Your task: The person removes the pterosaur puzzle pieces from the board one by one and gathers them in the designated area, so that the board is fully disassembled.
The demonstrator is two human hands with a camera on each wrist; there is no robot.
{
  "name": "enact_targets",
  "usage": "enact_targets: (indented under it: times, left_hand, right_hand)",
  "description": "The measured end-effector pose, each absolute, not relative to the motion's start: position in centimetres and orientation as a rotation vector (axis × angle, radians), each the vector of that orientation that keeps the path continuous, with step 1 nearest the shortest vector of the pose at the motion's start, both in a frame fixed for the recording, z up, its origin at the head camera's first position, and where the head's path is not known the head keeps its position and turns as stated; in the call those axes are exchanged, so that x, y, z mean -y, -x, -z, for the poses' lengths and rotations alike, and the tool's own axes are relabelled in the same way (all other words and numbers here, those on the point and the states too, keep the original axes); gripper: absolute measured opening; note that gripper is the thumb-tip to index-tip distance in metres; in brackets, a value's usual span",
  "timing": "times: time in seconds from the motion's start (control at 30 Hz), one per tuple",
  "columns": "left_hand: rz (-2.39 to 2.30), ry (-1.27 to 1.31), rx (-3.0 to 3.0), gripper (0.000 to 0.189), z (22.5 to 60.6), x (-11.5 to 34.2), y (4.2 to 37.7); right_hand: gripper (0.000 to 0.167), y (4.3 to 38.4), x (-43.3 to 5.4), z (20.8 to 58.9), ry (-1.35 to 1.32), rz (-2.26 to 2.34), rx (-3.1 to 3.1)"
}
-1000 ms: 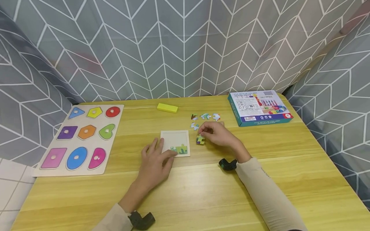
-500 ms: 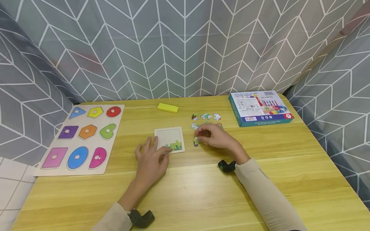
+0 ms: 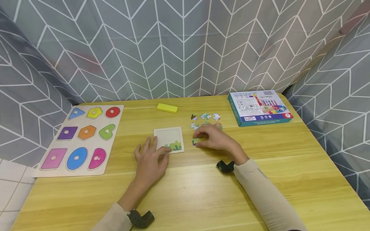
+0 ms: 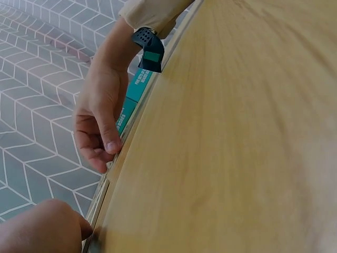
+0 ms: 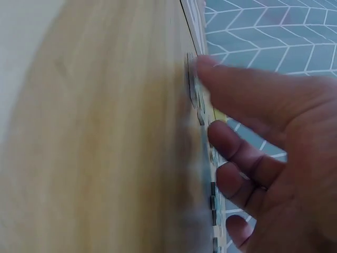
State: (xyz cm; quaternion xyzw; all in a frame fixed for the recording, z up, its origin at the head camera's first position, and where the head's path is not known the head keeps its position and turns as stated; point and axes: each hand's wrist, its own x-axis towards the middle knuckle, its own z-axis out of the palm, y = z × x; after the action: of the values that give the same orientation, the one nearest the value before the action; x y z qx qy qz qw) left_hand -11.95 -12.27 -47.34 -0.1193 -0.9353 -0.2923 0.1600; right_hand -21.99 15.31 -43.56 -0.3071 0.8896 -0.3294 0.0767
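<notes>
My left hand (image 3: 151,162) lies over the lower left of a small square puzzle tray (image 3: 160,135), its fingers spread and extended. Green joined jigsaw pieces (image 3: 175,145) fill the tray's lower right corner, partly under that hand's index finger. Just right of the tray, my right hand (image 3: 216,137) holds a green and purple jigsaw piece (image 3: 195,141) between thumb and index finger, low at the tabletop. The right wrist view has the thumb (image 5: 237,92) against the thin piece (image 5: 190,81). Beyond the right hand lie several loose jigsaw pieces (image 3: 205,116), some partly covered by it.
A shape board (image 3: 96,141) with colourful knobbed shapes sits at the left. Toward the back lies a yellow block (image 3: 167,108). A boxed toy set (image 3: 260,107) stands at the back right. Patterned curtain (image 3: 173,48) hangs behind the table (image 3: 196,199).
The left hand and the tray have shifted left and slightly away from me. The right hand has moved a little left, and the piece at its fingertips has moved left and turned.
</notes>
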Motion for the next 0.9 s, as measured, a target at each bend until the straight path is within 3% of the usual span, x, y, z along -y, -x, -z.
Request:
enact_targets:
  times: [0.2,0.53,0.9]
  left_hand:
    - [0.856,0.348,2.664,0.015,47.45,12.28,11.94]
    - [0.85,0.331,2.668,0.015,47.41,12.32,11.87]
    - [0.85,0.336,2.674,0.014,47.4,12.26,11.9]
  right_hand:
    - [0.021,22.45,-15.62,44.07,0.874,1.084,-2.824]
    - [0.041,22.33,-14.88,43.85,0.928,0.796,-2.94]
    - [0.034,22.18,-15.06,43.89,0.939,0.778,-2.909]
